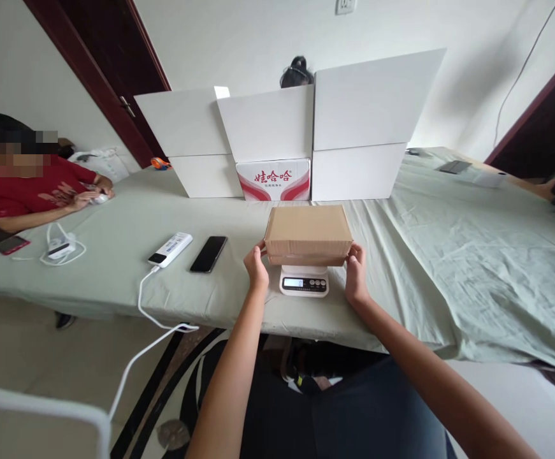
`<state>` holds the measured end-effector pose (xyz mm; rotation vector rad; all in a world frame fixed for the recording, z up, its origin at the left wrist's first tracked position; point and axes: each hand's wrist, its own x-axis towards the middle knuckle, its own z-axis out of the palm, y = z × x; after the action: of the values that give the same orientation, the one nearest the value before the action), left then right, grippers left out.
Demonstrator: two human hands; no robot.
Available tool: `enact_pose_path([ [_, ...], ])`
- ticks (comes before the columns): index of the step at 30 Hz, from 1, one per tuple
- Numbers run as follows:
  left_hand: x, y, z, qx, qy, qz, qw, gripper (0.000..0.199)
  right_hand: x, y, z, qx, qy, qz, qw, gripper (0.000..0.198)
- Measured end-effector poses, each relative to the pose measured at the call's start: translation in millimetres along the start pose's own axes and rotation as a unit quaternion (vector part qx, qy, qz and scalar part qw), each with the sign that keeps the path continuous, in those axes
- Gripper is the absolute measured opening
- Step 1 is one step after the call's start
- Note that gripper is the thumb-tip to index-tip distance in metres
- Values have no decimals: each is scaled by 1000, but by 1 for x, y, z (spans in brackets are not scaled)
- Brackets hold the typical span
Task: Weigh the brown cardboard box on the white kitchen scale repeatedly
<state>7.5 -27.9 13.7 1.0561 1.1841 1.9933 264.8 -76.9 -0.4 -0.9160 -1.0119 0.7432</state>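
Between my two hands is a closed brown cardboard box (308,233), level and right over a small white kitchen scale (304,284). Its underside hides most of the scale's platform, so I cannot tell whether it rests there fully. The scale's lit display faces me, beside several buttons. My left hand (257,266) grips the box at its left end, thumb up along the near corner. At the right end my right hand (356,273) holds it the same way, fingers curled against the lower corner.
Left of the scale lie a black phone (209,254) and a white power bank (171,249) with a white cable. White panels (358,127) and a red-and-white carton (274,180) stand behind. At the left, a person in a red shirt (33,191) handles something small and white.
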Motion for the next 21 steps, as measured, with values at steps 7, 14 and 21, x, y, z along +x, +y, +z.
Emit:
enact_pose_path([
  [7,1,-1,-1,6,6,4,1000,56,1,-5,1,2,29,4,1000,51],
  [14,7,7,-6,74,91,24,993,56,8,-17,3,1,121,-19,992,46],
  [21,8,20,-11,43,166,3,985,34,27,-14,-6,35,235,83,968,40],
])
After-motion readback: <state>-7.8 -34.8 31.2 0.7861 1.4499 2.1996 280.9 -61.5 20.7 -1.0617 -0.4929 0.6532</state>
